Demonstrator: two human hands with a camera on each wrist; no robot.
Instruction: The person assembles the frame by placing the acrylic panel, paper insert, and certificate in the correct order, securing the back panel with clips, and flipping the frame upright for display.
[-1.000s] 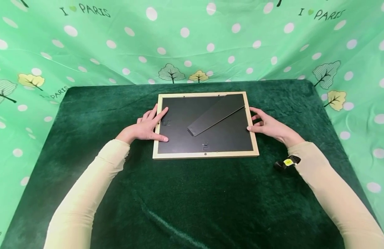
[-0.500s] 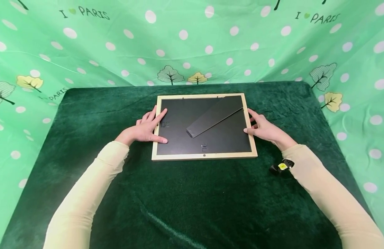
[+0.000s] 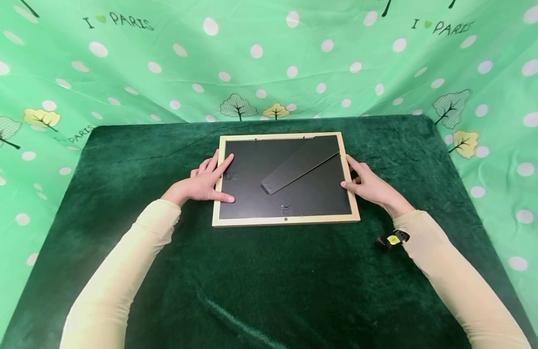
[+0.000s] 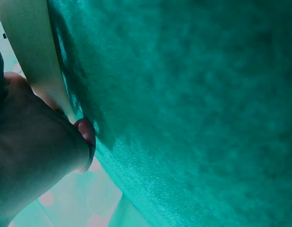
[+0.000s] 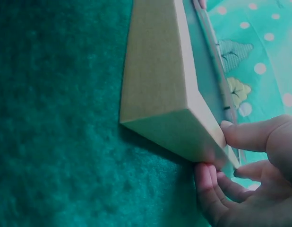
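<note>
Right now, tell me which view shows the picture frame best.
The head view: it shows the picture frame from above, whole bar bits under the fingers. The left wrist view catches only a strip of one side; the right wrist view, mainly one corner.

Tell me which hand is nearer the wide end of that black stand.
Right. The right hand grips the frame just beside the wide end; the left hand rests on the opposite edge.
</note>
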